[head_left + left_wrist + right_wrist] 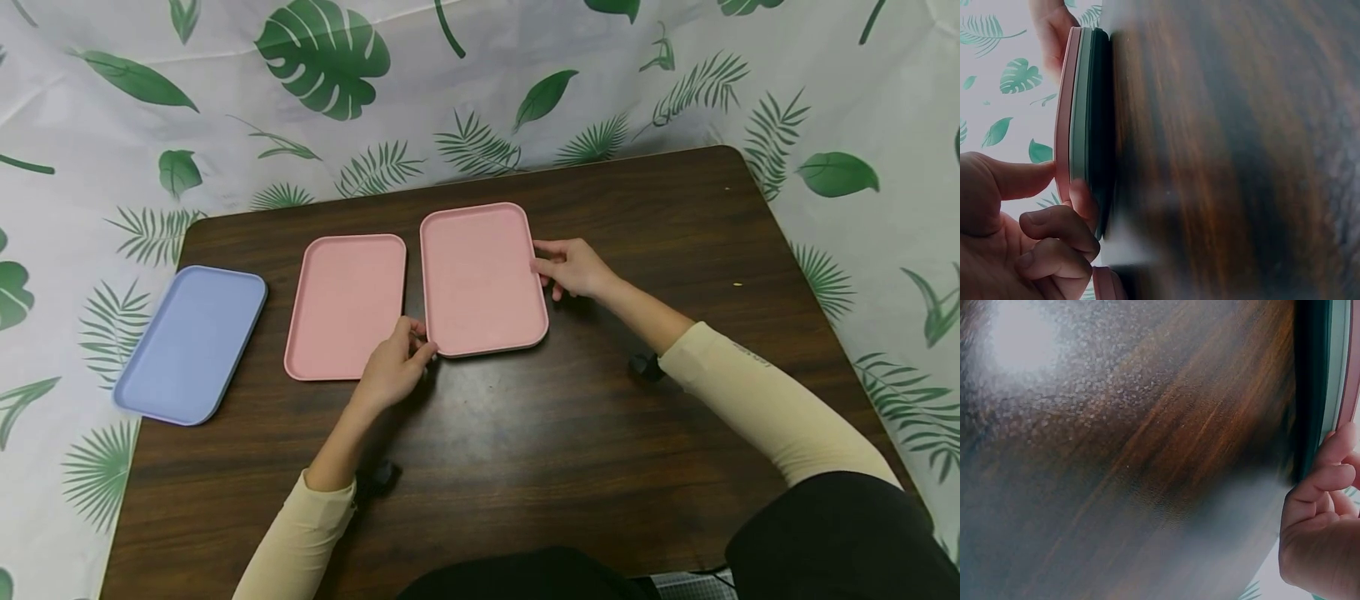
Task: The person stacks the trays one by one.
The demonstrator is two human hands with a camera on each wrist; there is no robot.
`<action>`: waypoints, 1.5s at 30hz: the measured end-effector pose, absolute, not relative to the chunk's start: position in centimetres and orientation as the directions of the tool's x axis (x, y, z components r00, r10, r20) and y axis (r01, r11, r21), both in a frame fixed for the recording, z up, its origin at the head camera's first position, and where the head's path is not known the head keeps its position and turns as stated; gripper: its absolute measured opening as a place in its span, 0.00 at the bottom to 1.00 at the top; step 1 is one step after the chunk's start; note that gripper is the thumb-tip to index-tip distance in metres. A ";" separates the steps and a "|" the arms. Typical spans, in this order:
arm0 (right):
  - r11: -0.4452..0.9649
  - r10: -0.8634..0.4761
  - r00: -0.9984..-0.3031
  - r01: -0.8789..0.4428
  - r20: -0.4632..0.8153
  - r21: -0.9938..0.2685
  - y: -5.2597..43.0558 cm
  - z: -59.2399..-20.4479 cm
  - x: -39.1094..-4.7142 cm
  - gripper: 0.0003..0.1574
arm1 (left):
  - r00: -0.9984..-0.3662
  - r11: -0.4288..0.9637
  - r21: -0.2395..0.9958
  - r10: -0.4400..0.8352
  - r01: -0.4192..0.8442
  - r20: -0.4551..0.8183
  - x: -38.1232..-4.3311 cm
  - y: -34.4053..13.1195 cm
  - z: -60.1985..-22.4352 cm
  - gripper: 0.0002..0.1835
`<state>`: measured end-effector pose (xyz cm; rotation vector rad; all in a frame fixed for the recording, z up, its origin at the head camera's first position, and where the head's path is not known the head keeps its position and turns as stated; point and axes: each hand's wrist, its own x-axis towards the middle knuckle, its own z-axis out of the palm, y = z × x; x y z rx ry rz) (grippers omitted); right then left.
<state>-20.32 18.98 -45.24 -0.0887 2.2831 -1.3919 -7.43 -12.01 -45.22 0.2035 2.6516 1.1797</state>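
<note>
A pink tray (483,279) lies on top of a stack, its long side running away from me. Beneath it the left wrist view shows a light green tray (1080,106) and a dark tray (1100,125). My left hand (392,367) grips the stack's near left corner, thumb at the pink rim and index finger against the green edge. On the opposite long side, my right hand (576,268) holds the stack's edge with bent fingers. Whether the stack rests fully on the table cannot be told.
Close to the left hand lies a second pink tray (345,304). A blue tray (193,342) sits tilted at the table's left edge. The dark wooden table (570,450) meets a leaf-patterned cloth (465,75) behind it.
</note>
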 end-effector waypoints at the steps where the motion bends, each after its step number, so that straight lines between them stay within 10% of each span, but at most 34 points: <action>1: 0.480 -0.289 -0.890 0.185 -0.354 -0.858 19.0 -45.3 -20.3 0.33 | -0.965 0.669 0.742 0.216 0.035 -0.150 -7.4 -12.0 -45.3 0.14; 31: 0.330 -0.216 -0.956 0.119 -0.197 -0.936 15.5 -42.4 -15.0 0.27 | -0.997 0.715 0.699 -0.061 -0.014 0.042 -8.7 -18.6 -42.5 0.15; 45: 0.320 -0.689 -0.655 0.112 -0.312 -0.941 5.3 -42.7 -4.5 0.52 | -0.983 0.861 0.485 -0.181 -0.154 0.010 -14.8 -27.2 -42.4 0.22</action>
